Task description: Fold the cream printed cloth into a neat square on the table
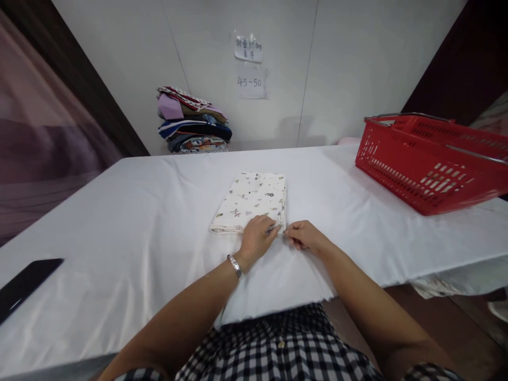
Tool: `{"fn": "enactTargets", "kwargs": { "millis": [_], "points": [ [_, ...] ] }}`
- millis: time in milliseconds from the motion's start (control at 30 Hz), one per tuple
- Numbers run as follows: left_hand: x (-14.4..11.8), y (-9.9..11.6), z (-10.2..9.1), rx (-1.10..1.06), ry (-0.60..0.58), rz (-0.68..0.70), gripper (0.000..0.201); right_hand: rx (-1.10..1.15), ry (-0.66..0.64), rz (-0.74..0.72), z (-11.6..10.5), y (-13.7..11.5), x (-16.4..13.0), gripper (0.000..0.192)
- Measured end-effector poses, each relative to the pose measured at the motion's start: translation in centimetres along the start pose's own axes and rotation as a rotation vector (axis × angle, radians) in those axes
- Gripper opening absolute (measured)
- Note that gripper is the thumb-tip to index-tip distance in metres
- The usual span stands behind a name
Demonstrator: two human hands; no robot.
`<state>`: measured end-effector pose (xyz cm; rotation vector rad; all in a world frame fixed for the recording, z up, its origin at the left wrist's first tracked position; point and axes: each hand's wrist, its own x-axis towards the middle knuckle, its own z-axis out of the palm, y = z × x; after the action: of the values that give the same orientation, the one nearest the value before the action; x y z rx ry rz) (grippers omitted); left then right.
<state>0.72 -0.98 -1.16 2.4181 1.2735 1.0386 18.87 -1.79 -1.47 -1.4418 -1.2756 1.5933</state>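
A folded cream cloth with small printed figures [250, 200] lies flat in the middle of the table covered by a white sheet [138, 222]. My left hand [257, 238], with a metal watch on its wrist, rests on the cloth's near right corner and pinches its edge. My right hand [305, 236] sits just to the right of that corner, fingertips pinching the same edge where it meets the sheet.
A stack of folded clothes [193, 121] stands at the back of the table against the white wall. A red plastic basket with metal handles [431, 159] sits at the right. A dark phone [26, 283] lies near the left front edge.
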Motion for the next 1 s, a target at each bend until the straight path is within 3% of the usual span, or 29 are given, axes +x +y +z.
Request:
{"fn": "enactTargets", "kwargs": {
  "millis": [600, 800, 1000],
  "points": [
    [-0.6, 0.1, 0.5, 0.238, -0.117, 0.117, 0.021, 0.102, 0.027, -0.049, 0.4, -0.4, 0.0, 0.004],
    [-0.2, -0.3, 0.4, 0.168, -0.041, 0.066, 0.012, 0.106, 0.087, -0.027, -0.8, -0.6, 0.0, 0.017],
    [-0.3, -0.3, 0.3, 0.108, 0.021, 0.028, 0.01, -0.021, 0.028, 0.054, -0.9, -0.3, 0.0, 0.014]
  ]
}}
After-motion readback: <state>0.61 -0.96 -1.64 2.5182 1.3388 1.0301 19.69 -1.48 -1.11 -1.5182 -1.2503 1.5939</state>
